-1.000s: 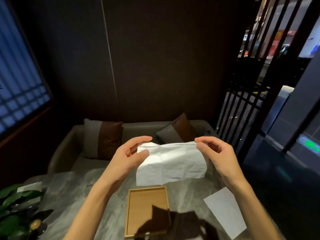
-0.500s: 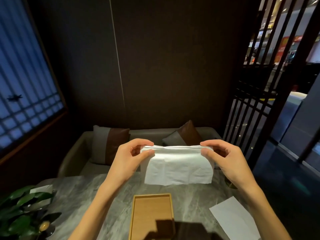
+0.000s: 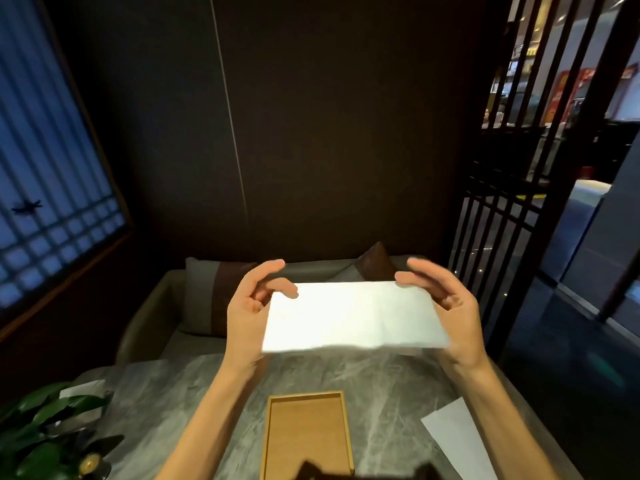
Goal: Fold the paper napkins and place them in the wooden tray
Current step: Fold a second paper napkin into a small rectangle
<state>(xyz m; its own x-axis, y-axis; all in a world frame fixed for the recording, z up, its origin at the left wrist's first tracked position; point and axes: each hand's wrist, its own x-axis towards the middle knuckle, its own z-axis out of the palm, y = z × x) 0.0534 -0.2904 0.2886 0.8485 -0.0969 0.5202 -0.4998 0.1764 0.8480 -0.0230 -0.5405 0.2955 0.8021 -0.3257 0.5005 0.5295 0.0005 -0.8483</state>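
A white paper napkin, folded into a long rectangle, is held flat in the air above the table. My left hand grips its left end with the thumb on top. My right hand holds its right end the same way. Below them an empty wooden tray lies on the grey marble table, near its front edge. A second white napkin lies flat on the table to the right of the tray.
A green potted plant stands at the table's left front corner beside a small white card. Behind the table is a grey sofa with cushions. A dark slatted screen rises on the right.
The napkin hung down from my fingers before; now it is folded over and tipped up nearly flat. Both hands have moved apart to its two ends.
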